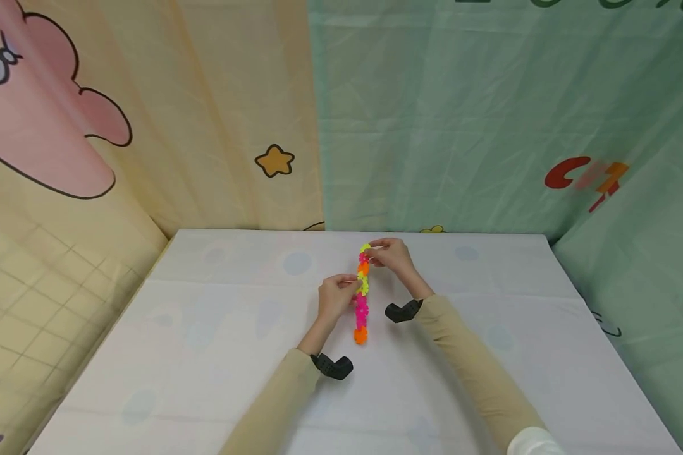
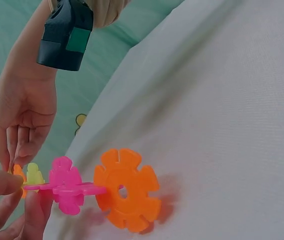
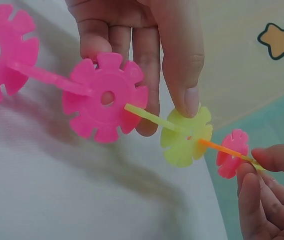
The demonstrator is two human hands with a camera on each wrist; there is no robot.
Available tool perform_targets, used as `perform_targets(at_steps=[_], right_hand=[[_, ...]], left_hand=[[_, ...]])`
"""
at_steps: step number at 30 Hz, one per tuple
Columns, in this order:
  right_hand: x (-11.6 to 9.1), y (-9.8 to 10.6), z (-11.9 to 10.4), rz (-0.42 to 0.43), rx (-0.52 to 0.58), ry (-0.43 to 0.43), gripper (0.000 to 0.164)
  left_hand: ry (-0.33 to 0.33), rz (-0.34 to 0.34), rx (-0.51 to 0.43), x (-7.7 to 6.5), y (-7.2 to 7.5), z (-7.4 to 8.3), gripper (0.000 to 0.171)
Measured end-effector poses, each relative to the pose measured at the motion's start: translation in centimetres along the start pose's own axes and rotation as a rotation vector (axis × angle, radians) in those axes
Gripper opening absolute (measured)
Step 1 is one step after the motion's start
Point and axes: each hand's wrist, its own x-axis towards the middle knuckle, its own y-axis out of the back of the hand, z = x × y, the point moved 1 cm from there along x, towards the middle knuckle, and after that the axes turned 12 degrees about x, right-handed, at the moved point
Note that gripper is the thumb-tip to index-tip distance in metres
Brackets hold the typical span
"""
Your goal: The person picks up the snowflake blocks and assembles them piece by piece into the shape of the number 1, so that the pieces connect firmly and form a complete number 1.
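A chain of slotted plastic flower discs (image 1: 362, 308) in pink, orange and yellow runs away from me above the white table. My left hand (image 1: 336, 297) pinches its middle; in the right wrist view that thumb lies against a yellow disc (image 3: 174, 152), with fingers behind a pink disc (image 3: 105, 120). My right hand (image 1: 393, 256) pinches the far end, where thumb and fingertips hold a yellow disc (image 3: 254, 162) beside a smaller-looking pink one (image 3: 230, 154). At the near end hangs an orange disc (image 2: 129, 215), joined to a pink disc (image 2: 64, 172).
The table (image 1: 205, 354) has a white cloth, with its far edge just beyond my right hand. Printed curtains (image 1: 404, 126) stand behind and at both sides. Each wrist wears a black device (image 1: 332, 366).
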Motion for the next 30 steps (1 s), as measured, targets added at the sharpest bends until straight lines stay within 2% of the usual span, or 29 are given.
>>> perform_targets(at_steps=[8,16,24,30], right_hand=[[0.5,-0.8,0.6,0.025,-0.013,-0.031,0.033],[0.5,-1.3,1.2,0.043,-0.074,-0.061,0.03],[0.5,-1.7,1.8,0.051,-0.088,-0.044,0.029],[0.2,-1.6,1.9,0.048,-0.12,-0.045,0.03]], left_hand=[[0.051,0.001,0.017,0.5,-0.4,-0.5,0.023],[0.069,-0.003,0.101,0.9,-0.5,-1.1,0.022],[0.099,-0.022,0.094,1.0,-0.5,-1.2,0.022],[0.087,-0.035,0.097,1.1,-0.3,-1.4,0.022]])
